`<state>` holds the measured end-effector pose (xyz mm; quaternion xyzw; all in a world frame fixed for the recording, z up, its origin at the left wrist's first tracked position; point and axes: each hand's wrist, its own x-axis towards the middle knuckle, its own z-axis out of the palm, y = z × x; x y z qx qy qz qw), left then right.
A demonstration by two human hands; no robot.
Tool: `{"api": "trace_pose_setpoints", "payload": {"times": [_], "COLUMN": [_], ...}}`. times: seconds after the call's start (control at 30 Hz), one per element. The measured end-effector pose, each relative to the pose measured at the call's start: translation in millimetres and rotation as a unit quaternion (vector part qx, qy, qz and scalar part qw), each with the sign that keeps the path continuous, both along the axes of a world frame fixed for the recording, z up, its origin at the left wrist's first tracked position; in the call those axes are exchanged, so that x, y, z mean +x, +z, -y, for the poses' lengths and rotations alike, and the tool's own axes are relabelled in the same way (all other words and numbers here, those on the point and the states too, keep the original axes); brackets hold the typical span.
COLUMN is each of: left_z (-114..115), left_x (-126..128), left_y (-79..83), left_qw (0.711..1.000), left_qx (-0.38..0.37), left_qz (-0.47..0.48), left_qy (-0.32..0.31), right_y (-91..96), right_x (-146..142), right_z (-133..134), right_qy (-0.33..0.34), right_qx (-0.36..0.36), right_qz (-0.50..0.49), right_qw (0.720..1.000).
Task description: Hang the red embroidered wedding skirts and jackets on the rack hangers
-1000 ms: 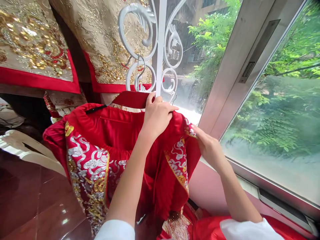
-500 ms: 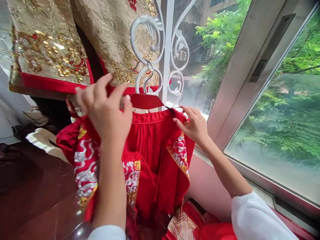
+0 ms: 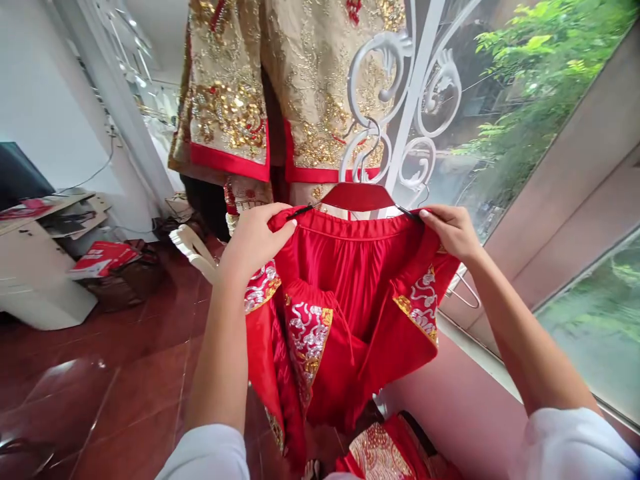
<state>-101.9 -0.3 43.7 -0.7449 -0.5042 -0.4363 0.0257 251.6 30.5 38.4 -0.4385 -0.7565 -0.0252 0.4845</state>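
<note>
A red pleated skirt (image 3: pixel 345 267) with a gathered waistband hangs from a red hanger (image 3: pixel 357 197). Silver and gold embroidery covers its side panels, and a thin drawstring dangles at the front. My left hand (image 3: pixel 260 237) pinches the left end of the waistband, thumb on top, beside a black hanger clip (image 3: pixel 300 212). At the opposite end, my right hand (image 3: pixel 453 230) grips the cloth near the other black clip (image 3: pixel 407 212). The hanger's metal hook (image 3: pixel 371 150) hangs at the white scroll ironwork (image 3: pixel 400 100).
Behind hangs a beige garment (image 3: pixel 320 87) with gold sequins and red hems. A window (image 3: pixel 525 87) stands at right. Another red garment (image 3: pixel 385 450) with gold pattern lies below. At left are a white desk (image 3: pixel 40 267) and a red box (image 3: pixel 103 257) on the tiled floor.
My left hand has come down from above the hanger onto the waistband's left end. My right hand keeps to the right end. The view has swung left.
</note>
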Motion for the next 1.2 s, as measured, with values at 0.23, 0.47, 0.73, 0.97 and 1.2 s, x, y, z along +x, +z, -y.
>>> {"api": "trace_pose_setpoints", "payload": {"times": [0.23, 0.47, 0.73, 0.97, 1.2], "left_z": [5, -12, -1, 67, 65], "left_x": [7, 15, 44, 87, 107], "left_y": [-34.9, -58.0, -84.7, -190.5, -239.8], "left_qw": [0.995, 0.999, 0.982, 0.936, 0.963], "left_qx": [0.055, 0.042, 0.127, 0.335, 0.172], "left_qz": [-0.013, 0.028, 0.011, 0.028, -0.011], "left_qy": [0.085, 0.005, 0.141, 0.099, 0.207], "right_y": [-9.9, -6.8, -13.1, -26.8, -35.3], "right_x": [-9, -14, -22, -28, -27], "right_z": [10, 14, 50, 57, 51], "right_qy": [-0.075, -0.115, -0.212, -0.165, -0.171], "right_qx": [0.111, 0.331, 0.295, 0.192, 0.148], "right_qz": [-0.102, -0.128, 0.220, 0.209, 0.158], "right_qw": [0.986, 0.928, 0.905, 0.945, 0.961]}}
